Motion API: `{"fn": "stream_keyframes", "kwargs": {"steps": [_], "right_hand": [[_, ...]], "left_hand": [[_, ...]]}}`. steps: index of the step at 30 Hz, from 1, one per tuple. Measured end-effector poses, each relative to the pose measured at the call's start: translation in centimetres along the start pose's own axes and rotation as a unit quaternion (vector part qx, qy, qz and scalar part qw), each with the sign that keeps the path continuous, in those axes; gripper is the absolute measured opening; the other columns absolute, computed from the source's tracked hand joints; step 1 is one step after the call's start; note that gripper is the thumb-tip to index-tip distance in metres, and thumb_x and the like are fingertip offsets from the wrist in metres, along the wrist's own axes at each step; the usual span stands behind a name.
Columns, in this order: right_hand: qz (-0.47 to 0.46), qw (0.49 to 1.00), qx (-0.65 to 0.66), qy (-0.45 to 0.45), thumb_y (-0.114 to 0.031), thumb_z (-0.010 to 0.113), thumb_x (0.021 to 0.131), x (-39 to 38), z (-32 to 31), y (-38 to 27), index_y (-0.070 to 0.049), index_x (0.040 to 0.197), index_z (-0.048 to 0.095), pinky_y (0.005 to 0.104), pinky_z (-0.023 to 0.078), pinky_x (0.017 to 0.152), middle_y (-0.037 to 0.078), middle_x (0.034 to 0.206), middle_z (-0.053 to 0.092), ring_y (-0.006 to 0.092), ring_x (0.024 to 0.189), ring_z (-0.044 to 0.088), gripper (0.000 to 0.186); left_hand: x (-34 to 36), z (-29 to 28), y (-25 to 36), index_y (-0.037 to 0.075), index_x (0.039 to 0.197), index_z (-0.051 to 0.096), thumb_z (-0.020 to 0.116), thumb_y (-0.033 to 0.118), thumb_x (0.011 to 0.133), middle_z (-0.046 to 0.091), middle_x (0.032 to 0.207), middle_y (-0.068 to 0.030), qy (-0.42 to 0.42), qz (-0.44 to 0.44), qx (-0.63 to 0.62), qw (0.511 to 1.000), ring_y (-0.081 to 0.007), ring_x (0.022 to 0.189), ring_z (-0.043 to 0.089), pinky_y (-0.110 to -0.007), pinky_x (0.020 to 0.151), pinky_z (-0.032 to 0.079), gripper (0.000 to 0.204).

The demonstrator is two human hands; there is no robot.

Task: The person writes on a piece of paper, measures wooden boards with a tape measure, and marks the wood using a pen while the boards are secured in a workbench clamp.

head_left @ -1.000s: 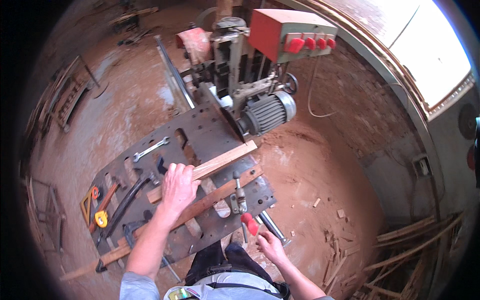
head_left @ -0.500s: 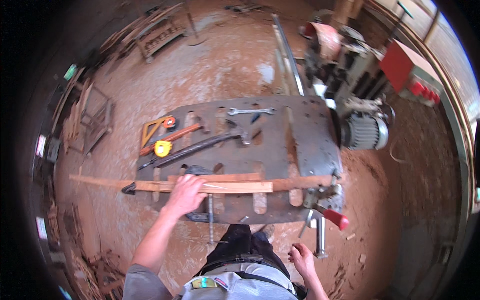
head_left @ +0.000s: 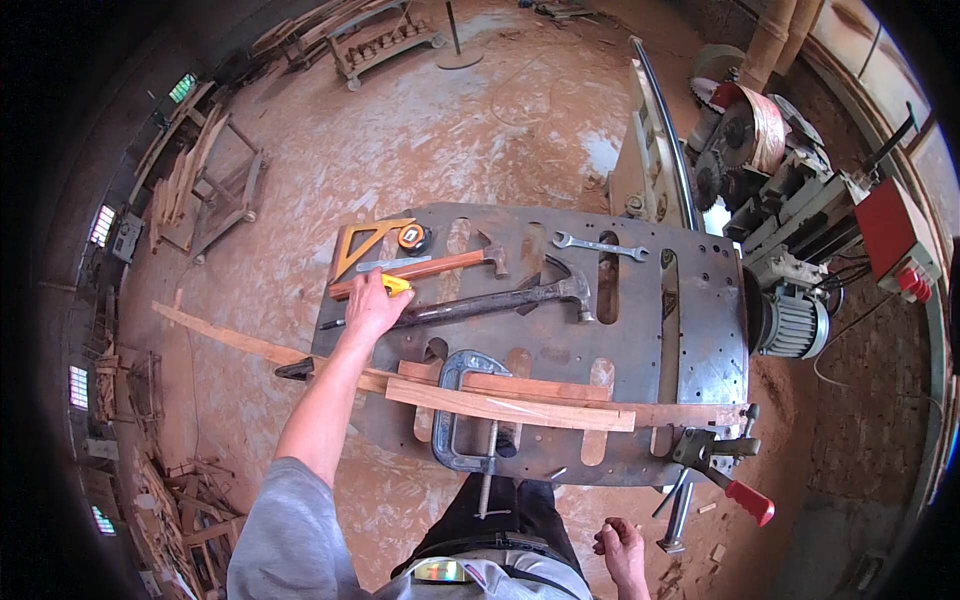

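Observation:
My left hand reaches to the left of the metal table and is closed around a yellow tape measure, partly hidden by the fingers. Close by lie a wooden-handled hammer, a dark claw hammer, a black-and-orange tape measure and an orange set square. My right hand hangs low beside my body with curled fingers; what they hold, if anything, cannot be made out. Across the near side of the table lie wooden strips, with a C-clamp around the table edge and strips.
A wrench lies at the table's far side. A red-handled toggle clamp juts from the near right corner. Beyond the right edge stand a motor and machinery with a saw blade. One long strip overhangs the left edge.
My left hand has left the wooden strips and moved forward to the yellow tape measure, closing on it. The view has shifted; my right hand stays low by my body.

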State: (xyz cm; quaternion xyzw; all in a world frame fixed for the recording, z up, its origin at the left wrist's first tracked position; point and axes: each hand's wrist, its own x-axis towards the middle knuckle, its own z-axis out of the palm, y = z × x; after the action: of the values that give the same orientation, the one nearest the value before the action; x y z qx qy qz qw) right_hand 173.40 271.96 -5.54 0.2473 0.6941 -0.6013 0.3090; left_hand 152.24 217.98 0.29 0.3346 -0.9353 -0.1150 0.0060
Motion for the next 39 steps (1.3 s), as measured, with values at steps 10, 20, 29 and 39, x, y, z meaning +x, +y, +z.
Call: {"fn": "stream_keyframes", "kwargs": {"steps": [10, 20, 29, 39], "right_hand": [[0.012, 1.0, -0.003, 0.014, -0.013, 0.057, 0.098, -1.4, 1.9, -3.6, 0.006, 0.119, 0.058, 0.0289, 0.057, 0.067, 0.012, 0.089, 0.067, 0.0162, 0.073, 0.066, 0.029], [-0.45, 0.839, -0.22, -0.212, -0.035, 0.08, 0.079, -2.7, 9.3, -20.3, 0.004, 0.141, 0.041, 0.0472, 0.04, 0.109, 0.028, 0.141, 0.044, 0.0429, 0.132, 0.043, 0.083], [-0.245, 0.871, -0.284, -0.318, -0.046, 0.077, 0.081, -1.2, 10.6, -16.7, 0.008, 0.148, 0.03, 0.0411, 0.045, 0.106, 0.032, 0.138, 0.05, 0.0398, 0.129, 0.052, 0.098], [-0.142, 0.804, -0.443, -0.371, -0.052, 0.076, 0.08, 0.9, 7.3, -18.6, 0.001, 0.151, 0.031, 0.0414, 0.047, 0.106, 0.029, 0.132, 0.058, 0.0392, 0.122, 0.058, 0.099]], "left_hand": [[0.3, -1.3, 0.3, 0.001, 0.125, 0.056, 0.072, 0.032, 0.083, 0.057, 0.117, -0.0217, 0.054, 0.033, 0.036, 0.997, -0.0369, 0.109, 0.061, -0.045, 0.093, 0.052, 0.055], [-23.0, -7.4, 6.8, 0.0, 0.129, 0.054, 0.052, 0.015, 0.101, 0.065, 0.113, -0.0082, -0.45, -0.041, -0.588, 0.671, -0.0166, 0.106, 0.063, -0.032, 0.092, 0.051, 0.032], [-29.2, 0.1, 4.6, -0.002, 0.12, 0.057, 0.061, 0.007, 0.097, 0.066, 0.105, -0.0069, -0.497, -0.097, -0.581, 0.637, -0.0133, 0.088, 0.065, -0.028, 0.079, 0.055, 0.025], [-26.0, -2.3, 4.0, 0.003, 0.1, 0.062, 0.066, 0.003, 0.092, 0.066, 0.082, -0.0029, -0.386, -0.054, -0.508, 0.768, -0.0102, 0.068, 0.064, -0.025, 0.06, 0.053, 0.009]]}}
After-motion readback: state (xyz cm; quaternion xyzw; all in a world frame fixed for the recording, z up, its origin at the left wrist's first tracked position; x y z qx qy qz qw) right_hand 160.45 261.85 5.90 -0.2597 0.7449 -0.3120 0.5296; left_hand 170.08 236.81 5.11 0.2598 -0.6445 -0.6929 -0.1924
